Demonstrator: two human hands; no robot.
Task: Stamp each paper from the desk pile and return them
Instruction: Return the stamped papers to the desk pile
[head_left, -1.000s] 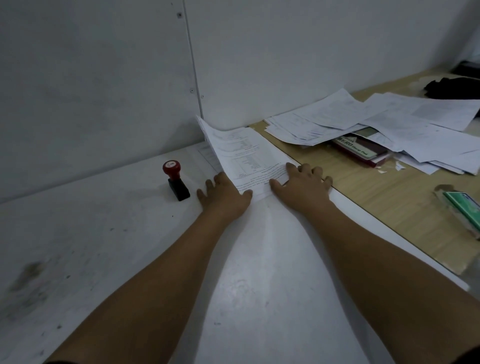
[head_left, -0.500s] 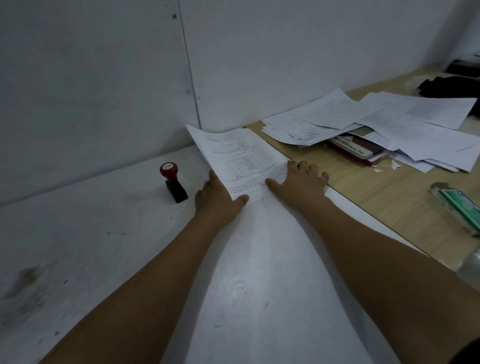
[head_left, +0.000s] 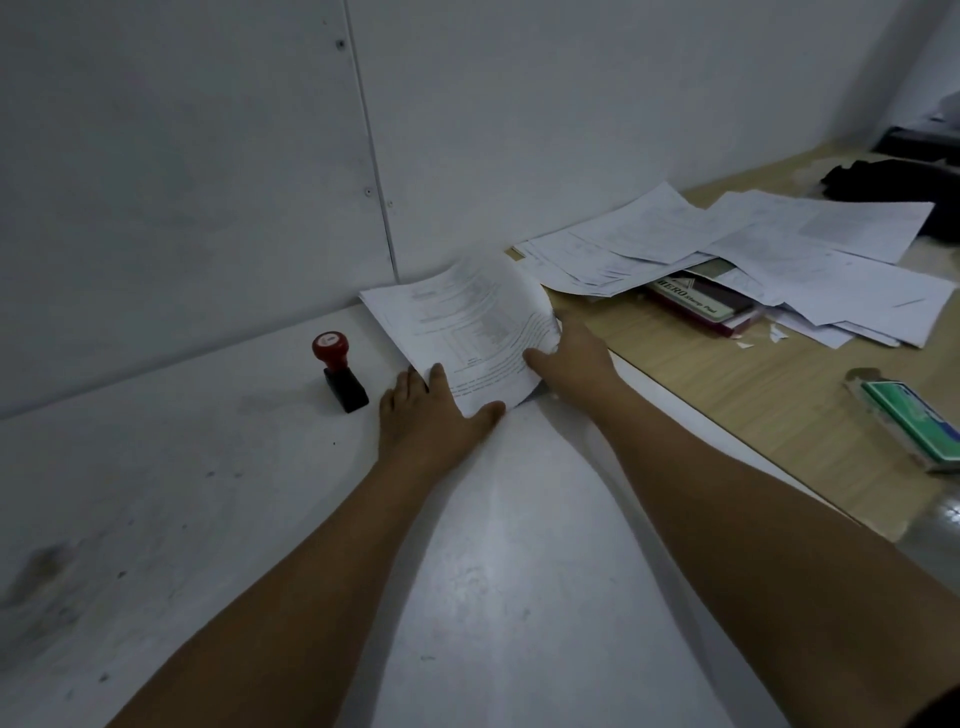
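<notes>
A small stack of printed papers lies on the white desk near the wall, its right side curled upward. My left hand holds the stack's near left corner, thumb on top of the sheets. My right hand grips the near right edge, thumb over the paper and fingers hidden beneath the lifted side. A stamp with a red knob and black base stands upright just left of my left hand. A loose pile of papers spreads over the wooden desk to the right.
A stamp pad box lies partly under the loose pile. A green and white box sits near the wooden desk's right edge. Dark objects rest at the far right. The white wall stands close behind the stack.
The right side of the stack has lifted and curled as my right hand slid under its edge. My left thumb has come over the near left corner.
</notes>
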